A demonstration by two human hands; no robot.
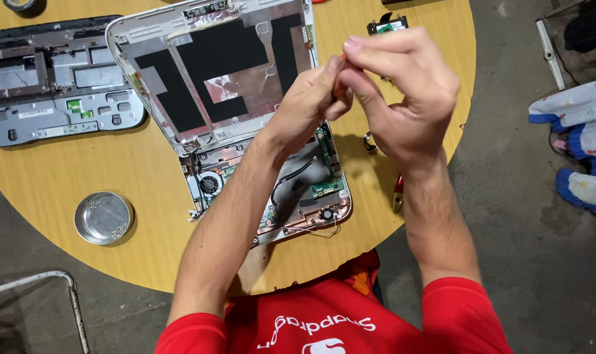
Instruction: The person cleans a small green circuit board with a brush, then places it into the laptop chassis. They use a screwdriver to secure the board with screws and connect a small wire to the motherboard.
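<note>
Over round wood table (61, 177), both hands together, left (304, 105) & right (403, 98) pinching small orange item (340, 71), above opened laptop (271, 190).

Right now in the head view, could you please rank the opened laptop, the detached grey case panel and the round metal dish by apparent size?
1. Opened laptop, largest.
2. Detached grey case panel.
3. Round metal dish, clearly smallest.
All lie on the same table, so the order seems reliable.

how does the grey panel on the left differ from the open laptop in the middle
The grey panel lies flat and apart at the table's left edge, untouched; the open laptop sits under both hands with its lid shell tilted up. The panel is an empty frame with cut-outs; the laptop shows a fan, green boards and wires. Both are stripped, greyish parts on the round wooden table.
</note>
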